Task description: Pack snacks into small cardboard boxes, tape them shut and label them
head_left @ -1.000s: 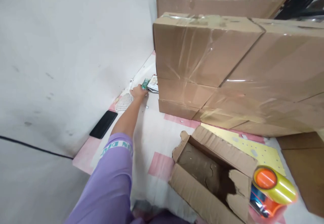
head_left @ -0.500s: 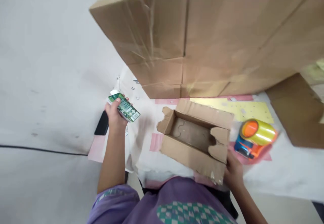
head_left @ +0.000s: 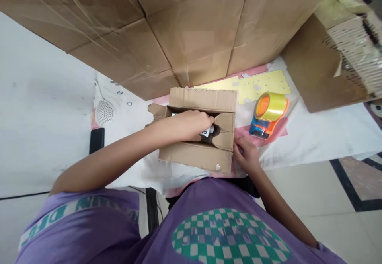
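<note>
Down inside the open cardboard box (head_left: 193, 157), seen from the head — the left hand (head_left: 191, 125) has its fingers closed round a small carton (head_left: 205, 132), capped end peeking past them! Right hand (head_left: 247, 154): fingers bent at the box's corner, grip unclear — tape dispenser (head_left: 272, 108) just beyond them.

The tabletop (head_left: 316, 132) here is dressed in a white cloth (head_left: 139, 172) with pink patches, and near its front edge sits an open cardboard box (head_left: 193, 156), flaps splayed. Over by the wall I see a black phone (head_left: 97, 139) with a white perforated thing (head_left: 105, 112) just beyond it, while a tape dispenser (head_left: 270, 126) rests to the box's right, near a yellow sheet (head_left: 271, 81). Large taped cardboard (head_left: 197, 37) stands along the back, and a brown carton (head_left: 322, 73) sits farther right.
</note>
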Demonstrator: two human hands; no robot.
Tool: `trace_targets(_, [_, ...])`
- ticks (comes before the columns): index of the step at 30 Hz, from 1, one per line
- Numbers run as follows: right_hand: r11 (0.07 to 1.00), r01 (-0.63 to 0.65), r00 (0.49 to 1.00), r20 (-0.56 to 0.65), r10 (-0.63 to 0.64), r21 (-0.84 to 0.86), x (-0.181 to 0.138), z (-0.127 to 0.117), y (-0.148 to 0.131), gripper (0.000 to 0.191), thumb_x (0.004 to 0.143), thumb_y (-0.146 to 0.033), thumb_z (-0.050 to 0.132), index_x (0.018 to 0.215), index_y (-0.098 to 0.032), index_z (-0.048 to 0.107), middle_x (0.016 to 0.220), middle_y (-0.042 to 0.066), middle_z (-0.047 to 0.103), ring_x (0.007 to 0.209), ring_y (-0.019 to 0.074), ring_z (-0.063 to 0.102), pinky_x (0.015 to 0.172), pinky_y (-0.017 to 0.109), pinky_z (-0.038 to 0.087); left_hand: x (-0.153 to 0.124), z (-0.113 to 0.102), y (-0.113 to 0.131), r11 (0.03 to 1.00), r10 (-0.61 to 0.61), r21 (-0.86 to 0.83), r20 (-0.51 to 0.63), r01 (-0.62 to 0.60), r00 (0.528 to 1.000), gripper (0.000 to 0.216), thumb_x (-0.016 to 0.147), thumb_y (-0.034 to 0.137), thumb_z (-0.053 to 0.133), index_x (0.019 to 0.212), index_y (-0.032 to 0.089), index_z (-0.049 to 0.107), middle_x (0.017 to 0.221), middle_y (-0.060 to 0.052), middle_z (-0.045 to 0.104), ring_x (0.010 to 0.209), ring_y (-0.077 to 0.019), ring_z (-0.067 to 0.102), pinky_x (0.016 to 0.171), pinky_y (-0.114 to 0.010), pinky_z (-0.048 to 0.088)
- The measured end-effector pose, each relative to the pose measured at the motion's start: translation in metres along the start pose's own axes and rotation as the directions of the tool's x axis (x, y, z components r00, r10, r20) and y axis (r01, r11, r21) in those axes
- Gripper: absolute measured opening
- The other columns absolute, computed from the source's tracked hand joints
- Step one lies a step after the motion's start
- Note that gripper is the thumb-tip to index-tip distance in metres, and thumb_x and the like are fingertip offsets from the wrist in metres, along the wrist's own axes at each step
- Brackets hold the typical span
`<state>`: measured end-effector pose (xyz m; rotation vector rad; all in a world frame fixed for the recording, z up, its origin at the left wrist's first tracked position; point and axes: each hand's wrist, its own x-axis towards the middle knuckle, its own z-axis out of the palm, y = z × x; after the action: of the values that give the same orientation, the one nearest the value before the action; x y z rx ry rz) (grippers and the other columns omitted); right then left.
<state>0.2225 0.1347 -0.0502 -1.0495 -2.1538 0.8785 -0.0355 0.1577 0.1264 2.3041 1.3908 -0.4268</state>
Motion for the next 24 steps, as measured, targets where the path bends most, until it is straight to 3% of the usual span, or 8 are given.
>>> trace_targets(4, [0.999, -0.026, 1.000, 0.011, 0.026, 0.036, 0.000, 0.000, 0.002, 0.022, 0.101, -0.030, 0.046, 0.083, -0.023, 0.057, 0.073, 0.003, 0.059, 0.070, 0.0212, 0.056, 0.064, 0.036, 0.045, 0.038, 0.040, -0.001, 0.997, -0.048, 0.059, 0.055, 0.045, 0.997, 0.019, 0.080, 0.009, 0.065, 0.094, 0.018, 0.075, 0.092, -0.010, 0.077, 0.083, -0.0244, 0.074, 0.073, -0.032, 0.054])
trace_targets(8, [0.996, -0.054, 0.999, 0.006, 0.054, 0.072, 0.001, -0.001, 0.001, 0.021, 0.100, -0.029, 0.049, 0.081, -0.023, 0.057, 0.072, 0.003, 0.058, 0.069, 0.0204, 0.056, 0.062, 0.035, 0.043, 0.051, 0.058, 0.002, 0.994, -0.093, 0.062, 0.060, 0.090, 0.994, 0.022, 0.087, 0.006, 0.057, 0.092, 0.015, 0.075, 0.096, -0.013, 0.077, 0.090, -0.0253, 0.074, 0.077, -0.034, 0.055])
trace_targets(13, [0.994, -0.068, 0.998, 0.019, 0.066, 0.089, 0.001, -0.002, 0.001, 0.021, 0.099, -0.028, 0.049, 0.080, -0.023, 0.056, 0.072, 0.003, 0.058, 0.068, 0.0203, 0.055, 0.061, 0.035, 0.043, 0.051, 0.055, 0.002, 0.992, -0.116, 0.055, 0.067, 0.112, 0.991, 0.025, 0.090, 0.007, 0.053, 0.101, 0.013, 0.074, 0.111, -0.017, 0.074, 0.098, -0.0283, 0.073, 0.079, -0.036, 0.056])
trace_targets(20, [0.992, -0.042, 0.999, 0.016, 0.040, 0.119, 0.001, -0.002, 0.003, 0.017, 0.099, -0.023, 0.051, 0.083, -0.022, 0.057, 0.077, 0.003, 0.060, 0.072, 0.0200, 0.057, 0.066, 0.035, 0.045, 0.054, 0.054, 0.002, 0.992, -0.126, -0.014, 0.071, 0.127, 0.989, 0.023, 0.088, 0.016, 0.060, 0.108, 0.014, 0.072, 0.113, -0.015, 0.075, 0.101, -0.0286, 0.073, 0.082, -0.036, 0.057])
trace_targets(24, [0.992, -0.028, 1.000, 0.001, 0.028, 0.121, -0.001, -0.002, 0.005, 0.016, 0.099, -0.024, 0.052, 0.085, -0.021, 0.059, 0.076, 0.002, 0.061, 0.071, 0.0196, 0.057, 0.066, 0.034, 0.045, 0.030, 0.030, 0.012, 0.985, -0.165, -0.048, 0.016, 0.165, 0.986, 0.043, 0.084, 0.028, 0.070, 0.122, 0.010, 0.064, 0.114, -0.017, 0.073, 0.099, -0.0312, 0.073, 0.080, -0.038, 0.058])
